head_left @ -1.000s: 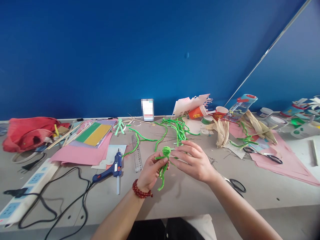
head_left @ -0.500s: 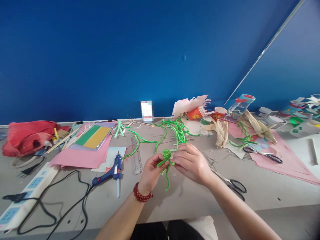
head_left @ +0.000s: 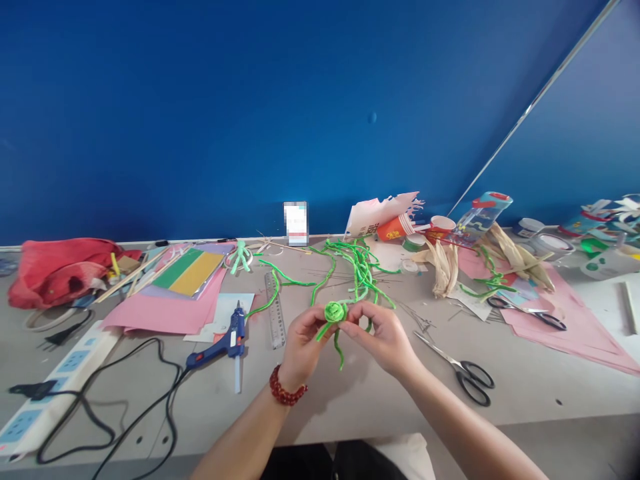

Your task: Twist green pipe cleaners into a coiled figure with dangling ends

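Observation:
A green coiled pipe-cleaner figure (head_left: 335, 311) is held up between my two hands, its round spiral top facing me and loose strands hanging below. My left hand (head_left: 306, 337), with a red bead bracelet on the wrist, pinches its left side. The fingers of my right hand (head_left: 377, 333) are closed on its right side near the base. Just beyond the hands lies a tangle of green pipe cleaners (head_left: 357, 263). Fingertips behind the coil are partly hidden.
To the left are a blue glue gun (head_left: 233, 340), a clear ruler (head_left: 276, 313), pink paper (head_left: 155, 313) and a power strip (head_left: 55, 387) with black cables. Black-handled scissors (head_left: 473, 377) lie right of my hands. A phone (head_left: 296, 223) leans against the blue wall.
The right hand has turned and drawn its fingers in below the coil, uncovering more of the pile behind. The coil's spiral top has tilted toward me.

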Tool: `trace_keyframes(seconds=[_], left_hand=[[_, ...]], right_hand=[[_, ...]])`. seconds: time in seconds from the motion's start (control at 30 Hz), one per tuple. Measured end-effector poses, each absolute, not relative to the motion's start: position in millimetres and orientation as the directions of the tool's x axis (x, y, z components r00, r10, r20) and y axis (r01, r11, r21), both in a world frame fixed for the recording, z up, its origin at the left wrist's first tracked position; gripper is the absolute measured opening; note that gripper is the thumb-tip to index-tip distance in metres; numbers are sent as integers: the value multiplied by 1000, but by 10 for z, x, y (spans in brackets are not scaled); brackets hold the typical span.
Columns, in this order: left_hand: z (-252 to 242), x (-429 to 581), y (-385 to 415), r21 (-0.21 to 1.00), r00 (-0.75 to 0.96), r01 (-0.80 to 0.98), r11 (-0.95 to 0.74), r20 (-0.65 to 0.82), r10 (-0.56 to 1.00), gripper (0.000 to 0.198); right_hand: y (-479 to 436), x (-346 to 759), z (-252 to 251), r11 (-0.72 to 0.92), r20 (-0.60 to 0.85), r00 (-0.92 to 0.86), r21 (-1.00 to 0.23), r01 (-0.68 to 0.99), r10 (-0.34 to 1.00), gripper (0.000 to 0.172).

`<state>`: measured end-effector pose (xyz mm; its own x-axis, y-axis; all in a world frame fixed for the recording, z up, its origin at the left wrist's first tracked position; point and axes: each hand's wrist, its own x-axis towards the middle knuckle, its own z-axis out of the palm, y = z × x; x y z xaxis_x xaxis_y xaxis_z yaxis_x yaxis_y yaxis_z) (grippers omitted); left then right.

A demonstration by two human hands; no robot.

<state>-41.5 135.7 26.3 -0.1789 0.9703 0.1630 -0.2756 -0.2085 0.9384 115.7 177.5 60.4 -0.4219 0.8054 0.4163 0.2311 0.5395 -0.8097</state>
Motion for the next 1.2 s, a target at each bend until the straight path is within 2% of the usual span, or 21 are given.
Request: trace_keyframes(seconds=[0.03, 0.1, 0.2, 0.27, 0.33, 0.53, 0.8, 0.9, 1.0, 1.2], left_hand=[[254, -417, 1361, 937, -178, -291, -195, 147, 973, 19], [242, -421, 1371, 924, -182, -355, -144, 82, 980, 22], [252, -425, 1385, 885, -165, -463, -50, -30, 986, 25], [276, -429, 1388, 866, -134, -499, -10, -66, 989, 25], [302, -434, 1388, 849, -106, -529, 20, -89, 990, 23], [318, -451, 1374, 811, -32, -579, 83, -125, 992, 23], [346, -459, 1382, 821, 83, -548, 158, -135, 987, 24], [345, -455, 1386, 813, 78, -557, 168, -150, 986, 24], [324, -452, 1380, 803, 59, -573, 164, -159, 986, 25], [276, -445, 1366, 809, -3, -577, 112, -138, 990, 30]], right_hand=[[1774, 1149, 593, 550, 426, -410, -795, 254, 806, 19], [1781, 1140, 575, 648, 543, -363, -693, 315, 757, 16], [1804, 1148, 576, 835, 781, -355, -361, 415, 514, 10], [1826, 1165, 590, 873, 833, -409, -164, 460, 372, 20], [1853, 1186, 598, 871, 836, -449, -68, 486, 316, 25], [1956, 1261, 547, 898, 804, -548, 41, 438, 230, 34], [2053, 1320, 677, 934, 794, -604, 164, 317, 66, 29], [2071, 1348, 727, 946, 763, -646, 190, 263, 26, 27], [2068, 1367, 721, 959, 752, -658, 167, 231, 28, 26], [2044, 1306, 660, 975, 812, -562, -38, 219, 158, 19]])
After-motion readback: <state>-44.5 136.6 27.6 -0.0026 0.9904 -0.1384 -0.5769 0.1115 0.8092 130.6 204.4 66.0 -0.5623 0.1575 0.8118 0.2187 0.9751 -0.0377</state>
